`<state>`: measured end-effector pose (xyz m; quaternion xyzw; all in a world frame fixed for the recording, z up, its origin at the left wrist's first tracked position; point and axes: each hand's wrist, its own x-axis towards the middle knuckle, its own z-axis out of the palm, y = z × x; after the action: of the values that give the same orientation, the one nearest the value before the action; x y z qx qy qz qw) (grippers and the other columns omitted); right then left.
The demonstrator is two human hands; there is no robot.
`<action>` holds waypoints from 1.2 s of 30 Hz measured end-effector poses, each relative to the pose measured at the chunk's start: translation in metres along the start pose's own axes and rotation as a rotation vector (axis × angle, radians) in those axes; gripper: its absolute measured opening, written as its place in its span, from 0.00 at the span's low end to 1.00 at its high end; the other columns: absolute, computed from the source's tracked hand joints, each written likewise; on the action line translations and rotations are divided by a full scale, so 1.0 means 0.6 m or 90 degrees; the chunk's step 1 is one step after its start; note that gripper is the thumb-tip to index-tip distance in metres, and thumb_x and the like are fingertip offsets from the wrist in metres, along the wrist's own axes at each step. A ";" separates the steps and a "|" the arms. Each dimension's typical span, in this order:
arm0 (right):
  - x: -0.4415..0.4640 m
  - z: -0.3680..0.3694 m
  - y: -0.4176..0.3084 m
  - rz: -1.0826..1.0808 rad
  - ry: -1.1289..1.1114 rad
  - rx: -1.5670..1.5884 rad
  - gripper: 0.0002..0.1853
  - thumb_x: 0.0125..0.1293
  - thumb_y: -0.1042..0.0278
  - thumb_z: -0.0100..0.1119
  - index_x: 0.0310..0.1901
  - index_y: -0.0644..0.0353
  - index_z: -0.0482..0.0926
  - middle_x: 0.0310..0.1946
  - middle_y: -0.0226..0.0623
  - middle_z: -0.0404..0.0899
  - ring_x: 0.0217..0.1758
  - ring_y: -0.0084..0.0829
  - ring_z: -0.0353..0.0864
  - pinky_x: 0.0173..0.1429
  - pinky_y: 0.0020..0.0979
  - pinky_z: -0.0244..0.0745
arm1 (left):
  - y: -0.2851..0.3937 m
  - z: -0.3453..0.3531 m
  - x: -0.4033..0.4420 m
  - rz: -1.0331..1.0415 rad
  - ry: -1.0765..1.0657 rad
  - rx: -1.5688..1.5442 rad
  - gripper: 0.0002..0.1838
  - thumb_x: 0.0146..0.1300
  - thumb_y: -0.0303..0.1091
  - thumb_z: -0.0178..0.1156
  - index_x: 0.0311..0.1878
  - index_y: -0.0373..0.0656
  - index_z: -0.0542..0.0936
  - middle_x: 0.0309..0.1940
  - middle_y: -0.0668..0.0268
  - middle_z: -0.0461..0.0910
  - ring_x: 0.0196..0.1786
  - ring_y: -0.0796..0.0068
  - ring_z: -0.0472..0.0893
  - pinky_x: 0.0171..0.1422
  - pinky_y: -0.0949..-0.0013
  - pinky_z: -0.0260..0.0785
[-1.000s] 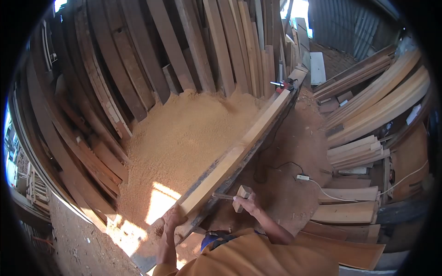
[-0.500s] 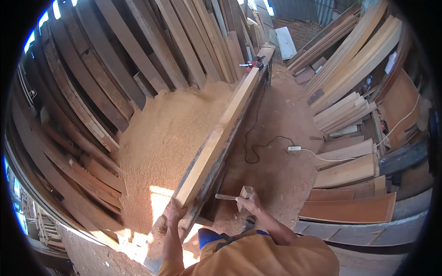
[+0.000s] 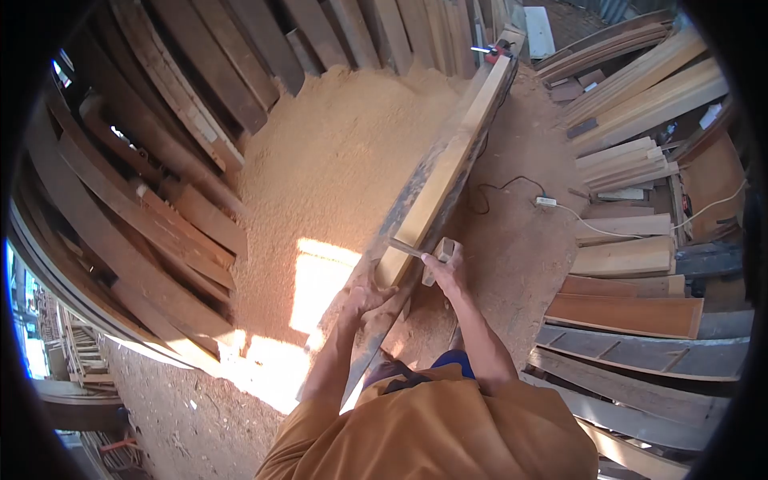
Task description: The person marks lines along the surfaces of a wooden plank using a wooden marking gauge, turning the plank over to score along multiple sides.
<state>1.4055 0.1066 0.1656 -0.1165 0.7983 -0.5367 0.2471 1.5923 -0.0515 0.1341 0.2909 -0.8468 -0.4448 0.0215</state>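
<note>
A long squared wooden beam (image 3: 438,182) lies along a narrow bench (image 3: 394,210) that runs away from me. At its near end, my left hand (image 3: 370,296) grips the beam, with the thumb against the end. My right hand (image 3: 448,270) is closed around the block of a wooden marking gauge (image 3: 406,247), beside the beam's right edge. The gauge's stem reaches left across the top of the beam. Parts of the fingers on both hands are hidden.
A heap of sawdust (image 3: 320,152) spreads left of the bench, with boards (image 3: 192,128) leaning behind it. A red power tool (image 3: 494,53) sits at the bench's far end. Its dark cord meets a white socket block (image 3: 546,202) on the floor. Stacked planks (image 3: 628,254) line the right.
My right hand has brought the marking gauge from beside the bench onto the beam, stem across it. My left hand stays at the beam's near end. The view has shifted.
</note>
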 end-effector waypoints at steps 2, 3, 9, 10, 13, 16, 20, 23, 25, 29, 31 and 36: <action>-0.033 0.057 0.010 -0.018 0.014 -0.036 0.43 0.55 0.59 0.79 0.68 0.70 0.67 0.58 0.57 0.79 0.59 0.46 0.83 0.63 0.42 0.80 | -0.025 -0.013 -0.022 0.032 -0.040 -0.052 0.55 0.55 0.50 0.79 0.80 0.37 0.61 0.68 0.41 0.76 0.71 0.44 0.76 0.77 0.54 0.68; -0.043 0.087 0.022 -0.033 0.028 -0.050 0.43 0.55 0.59 0.79 0.67 0.70 0.67 0.58 0.57 0.79 0.60 0.47 0.83 0.64 0.43 0.79 | -0.032 -0.016 -0.024 0.026 -0.053 -0.072 0.54 0.55 0.49 0.79 0.80 0.36 0.62 0.68 0.41 0.75 0.72 0.45 0.76 0.77 0.55 0.68; -0.130 0.168 -0.024 -0.071 0.141 -0.200 0.39 0.58 0.60 0.77 0.66 0.68 0.68 0.58 0.55 0.76 0.63 0.55 0.78 0.67 0.48 0.75 | -0.068 0.001 -0.007 0.032 -0.098 -0.076 0.46 0.58 0.43 0.75 0.75 0.32 0.67 0.58 0.38 0.82 0.62 0.41 0.82 0.68 0.52 0.75; -0.128 0.172 -0.021 -0.085 0.153 -0.196 0.39 0.58 0.60 0.77 0.66 0.68 0.68 0.58 0.56 0.76 0.64 0.55 0.78 0.67 0.48 0.74 | -0.082 0.013 0.001 0.035 -0.093 -0.054 0.45 0.59 0.43 0.74 0.75 0.32 0.67 0.57 0.38 0.83 0.61 0.40 0.83 0.67 0.51 0.76; -0.111 0.187 0.014 -0.140 0.200 -0.201 0.40 0.59 0.60 0.77 0.67 0.68 0.67 0.59 0.56 0.75 0.65 0.55 0.77 0.69 0.48 0.73 | -0.109 0.041 0.006 0.083 -0.054 -0.065 0.41 0.61 0.41 0.71 0.74 0.32 0.68 0.53 0.39 0.84 0.58 0.39 0.83 0.64 0.49 0.77; -0.054 0.185 0.039 -0.181 0.239 -0.187 0.40 0.59 0.62 0.77 0.68 0.69 0.66 0.60 0.57 0.75 0.66 0.55 0.77 0.70 0.47 0.73 | -0.109 0.038 -0.004 0.132 -0.007 -0.131 0.38 0.62 0.41 0.69 0.72 0.33 0.70 0.50 0.40 0.85 0.55 0.39 0.85 0.59 0.48 0.78; -0.013 0.177 0.005 -0.129 0.210 -0.171 0.42 0.61 0.67 0.76 0.71 0.72 0.63 0.63 0.56 0.74 0.68 0.50 0.77 0.70 0.44 0.74 | -0.164 0.083 0.024 0.113 -0.010 -0.035 0.36 0.63 0.40 0.68 0.72 0.35 0.71 0.47 0.41 0.86 0.52 0.41 0.86 0.55 0.48 0.79; -0.019 0.172 0.009 -0.108 0.196 -0.135 0.42 0.61 0.66 0.76 0.72 0.73 0.62 0.64 0.54 0.76 0.68 0.47 0.79 0.70 0.42 0.75 | -0.147 0.078 0.016 0.106 -0.004 -0.044 0.35 0.63 0.39 0.67 0.72 0.35 0.71 0.46 0.41 0.85 0.51 0.40 0.86 0.55 0.47 0.79; -0.016 0.167 0.010 -0.102 0.204 -0.164 0.42 0.61 0.67 0.76 0.71 0.72 0.63 0.63 0.53 0.77 0.67 0.45 0.80 0.70 0.41 0.76 | -0.113 0.053 0.003 0.087 -0.017 -0.041 0.34 0.64 0.38 0.66 0.71 0.36 0.72 0.47 0.41 0.85 0.50 0.38 0.85 0.55 0.46 0.78; -0.042 0.174 0.040 -0.094 0.160 -0.112 0.41 0.62 0.68 0.76 0.72 0.72 0.64 0.62 0.55 0.78 0.66 0.47 0.80 0.70 0.41 0.76 | -0.108 0.049 -0.003 0.061 -0.019 0.011 0.31 0.66 0.34 0.62 0.71 0.36 0.71 0.49 0.40 0.84 0.50 0.36 0.85 0.55 0.43 0.78; -0.128 0.197 0.015 -0.091 0.169 -0.165 0.40 0.63 0.68 0.75 0.72 0.72 0.64 0.62 0.56 0.77 0.66 0.49 0.80 0.70 0.41 0.75 | -0.123 0.071 0.005 0.060 -0.013 0.034 0.31 0.67 0.32 0.61 0.73 0.36 0.69 0.49 0.40 0.84 0.50 0.36 0.85 0.55 0.42 0.77; -0.138 0.213 0.028 -0.154 0.219 -0.149 0.37 0.65 0.66 0.74 0.70 0.68 0.66 0.61 0.54 0.76 0.66 0.49 0.79 0.68 0.46 0.75 | -0.161 0.109 0.003 0.069 -0.020 0.088 0.34 0.67 0.32 0.61 0.76 0.38 0.66 0.46 0.41 0.84 0.49 0.38 0.85 0.53 0.41 0.77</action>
<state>1.5436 0.0484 0.1340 -0.1462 0.8658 -0.4779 0.0261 1.6173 -0.0461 0.0200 0.2383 -0.8904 -0.3876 0.0122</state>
